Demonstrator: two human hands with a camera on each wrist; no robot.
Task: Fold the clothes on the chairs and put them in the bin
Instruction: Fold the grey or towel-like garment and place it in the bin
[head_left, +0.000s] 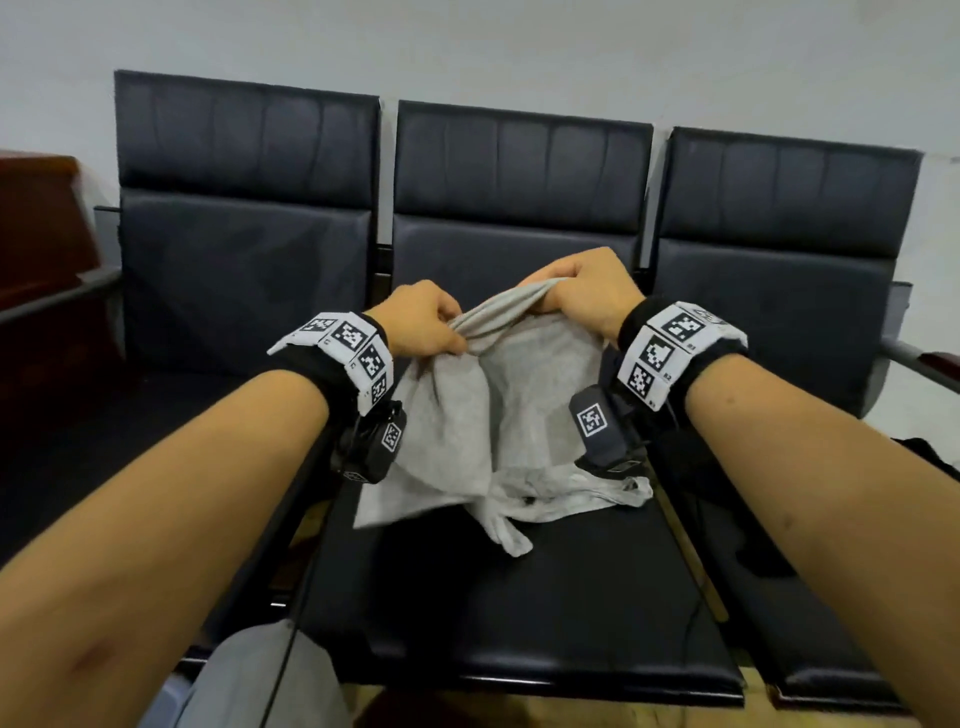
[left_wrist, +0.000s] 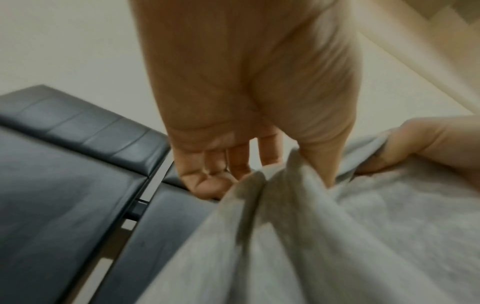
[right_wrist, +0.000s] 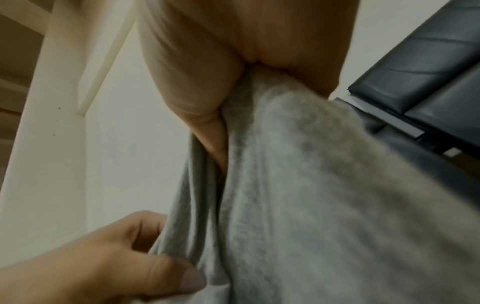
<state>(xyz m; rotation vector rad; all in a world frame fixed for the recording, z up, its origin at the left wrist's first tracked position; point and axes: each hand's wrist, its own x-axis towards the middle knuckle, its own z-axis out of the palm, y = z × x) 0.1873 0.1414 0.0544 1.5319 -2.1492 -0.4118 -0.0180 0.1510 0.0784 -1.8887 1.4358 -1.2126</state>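
Gripping a grey garment (head_left: 483, 410), both hands, left hand (head_left: 423, 322) and right hand (head_left: 587, 291), hold it above the middle chair (head_left: 519, 597).

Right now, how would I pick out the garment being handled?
Find the row of three black chairs against the wall. Over the middle seat, both hands, left and right, pinch the top edge of a light grey garment. It is the only pale cloth there, its hem resting crumpled on the seat.

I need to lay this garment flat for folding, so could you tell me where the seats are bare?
The left chair seat looks bare. The middle chair is bare in front of the grey garment. The right chair carries something dark near its front.
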